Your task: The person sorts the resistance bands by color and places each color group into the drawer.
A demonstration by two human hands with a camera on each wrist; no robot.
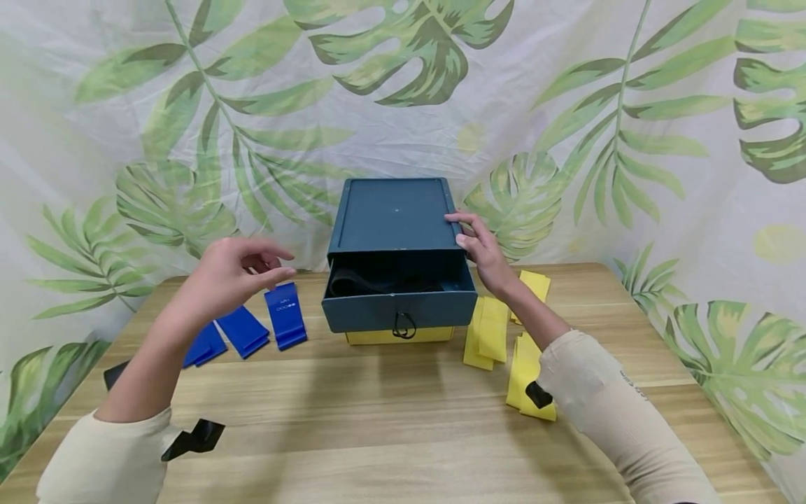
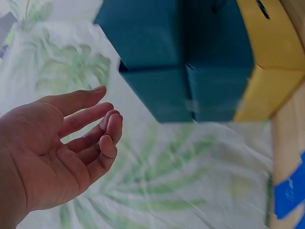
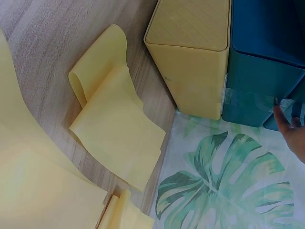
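Observation:
A dark teal drawer unit stands near the back of the table, on top of a yellow one. Its teal drawer is pulled partway out, with a black loop on its front and a dark band lying inside. My right hand rests on the unit's right side near the top edge; in the right wrist view, a finger touches the teal wall. My left hand hovers left of the drawer, fingers loosely bent and holding nothing, as the left hand also shows in the left wrist view.
Several folded blue bands lie on the left of the table, beside a black piece. Several folded yellow bands lie on the right, partly under my right arm. The yellow drawer unit supports the teal one. A leaf-patterned cloth hangs behind.

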